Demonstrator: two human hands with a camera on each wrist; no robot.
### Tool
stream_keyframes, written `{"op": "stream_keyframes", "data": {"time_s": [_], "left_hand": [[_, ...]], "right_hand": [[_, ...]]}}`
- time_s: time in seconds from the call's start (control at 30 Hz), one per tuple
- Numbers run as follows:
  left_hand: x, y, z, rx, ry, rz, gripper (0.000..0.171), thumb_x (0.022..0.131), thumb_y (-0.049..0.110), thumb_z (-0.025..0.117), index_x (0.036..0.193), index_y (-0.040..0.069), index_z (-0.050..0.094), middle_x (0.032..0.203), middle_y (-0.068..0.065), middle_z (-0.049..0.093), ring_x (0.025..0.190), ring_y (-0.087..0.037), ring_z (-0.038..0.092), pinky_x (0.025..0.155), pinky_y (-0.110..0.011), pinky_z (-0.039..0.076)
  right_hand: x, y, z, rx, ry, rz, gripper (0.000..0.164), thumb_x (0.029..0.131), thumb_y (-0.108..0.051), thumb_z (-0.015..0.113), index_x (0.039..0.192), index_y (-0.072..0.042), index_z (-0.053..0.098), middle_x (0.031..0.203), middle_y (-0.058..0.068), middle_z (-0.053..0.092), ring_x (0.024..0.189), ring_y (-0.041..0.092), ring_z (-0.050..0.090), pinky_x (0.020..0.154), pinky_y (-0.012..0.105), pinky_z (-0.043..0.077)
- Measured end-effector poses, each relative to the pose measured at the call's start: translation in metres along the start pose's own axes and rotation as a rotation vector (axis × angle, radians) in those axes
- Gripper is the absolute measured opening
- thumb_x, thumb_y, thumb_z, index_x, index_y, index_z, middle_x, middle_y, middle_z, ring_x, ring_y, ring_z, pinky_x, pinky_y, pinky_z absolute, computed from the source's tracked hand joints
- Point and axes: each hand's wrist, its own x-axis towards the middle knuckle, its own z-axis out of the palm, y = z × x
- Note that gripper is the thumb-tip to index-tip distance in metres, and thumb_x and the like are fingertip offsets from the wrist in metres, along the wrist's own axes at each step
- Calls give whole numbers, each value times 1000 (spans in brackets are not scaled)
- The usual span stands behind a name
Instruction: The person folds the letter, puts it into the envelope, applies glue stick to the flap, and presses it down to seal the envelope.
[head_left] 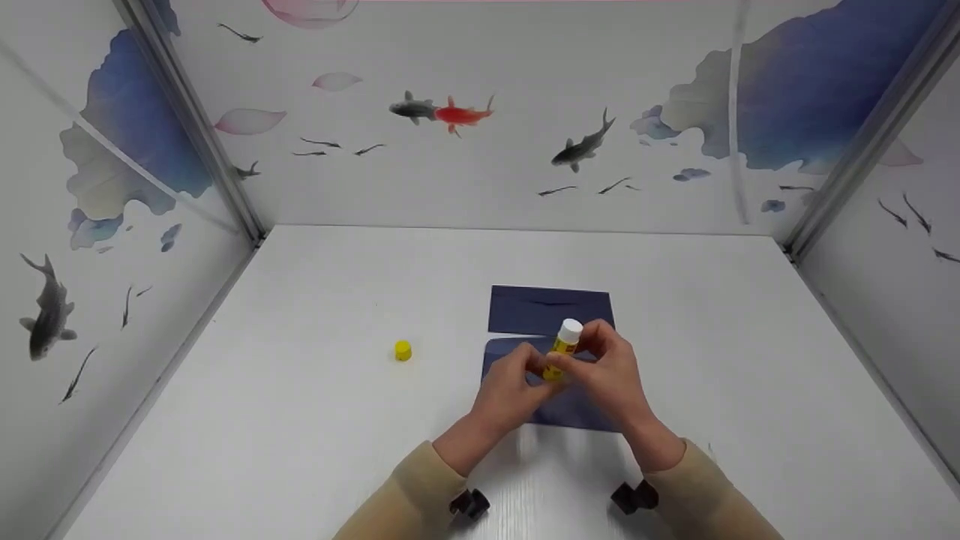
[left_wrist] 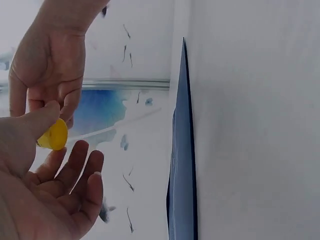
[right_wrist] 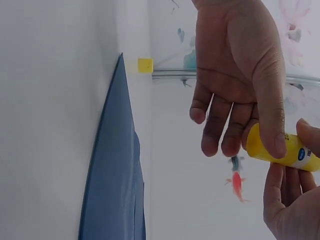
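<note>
Both hands hold a yellow glue stick, tilted with its white end up, above the table. Around its lower, yellow end are the thumb and fingers of my left hand. My right hand pinches it higher up, by the label. In the left wrist view the round yellow base shows between left thumb and fingers. Under the hands lies a dark blue paper piece like an envelope, partly hidden by them. A yellow cap sits on the table to the left.
Just beyond the lower piece lies a second dark blue paper rectangle, with a narrow white gap between them. White walls painted with fish enclose the white table at the back and sides.
</note>
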Motion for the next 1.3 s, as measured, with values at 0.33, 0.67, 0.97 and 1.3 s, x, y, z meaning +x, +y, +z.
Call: {"op": "stream_keyframes", "data": {"time_s": [0.33,0.67,0.97,1.3], "left_hand": [[3,3,-8,-99,-206,-75,24,103,25,64,121,10,61,121,-8,70,112,-20,66,97,-34,58],[10,-9,-22,-365,-511,64,40,110,19,49,148,6,49,139,-15,65,127,-30,65,101,-28,54],[16,-19,-27,-458,-619,150,40,111,18,47,145,-2,50,136,-28,63,129,-47,59,98,-26,54],[19,-17,-41,-144,-379,9,41,106,29,59,142,9,61,137,-7,68,126,-22,66,106,-35,55]], "right_hand": [[3,-1,-6,26,-71,13,25,86,-3,81,107,0,70,103,11,71,92,16,64,93,21,55],[8,2,-18,160,-295,-115,32,95,1,68,124,13,64,112,-9,73,101,11,70,94,20,56],[9,7,-18,216,-379,-203,32,96,5,63,126,16,61,117,-11,74,104,6,72,95,20,56],[9,3,-18,91,-257,-113,32,94,1,70,124,7,66,116,14,71,103,10,68,93,20,56]]}}
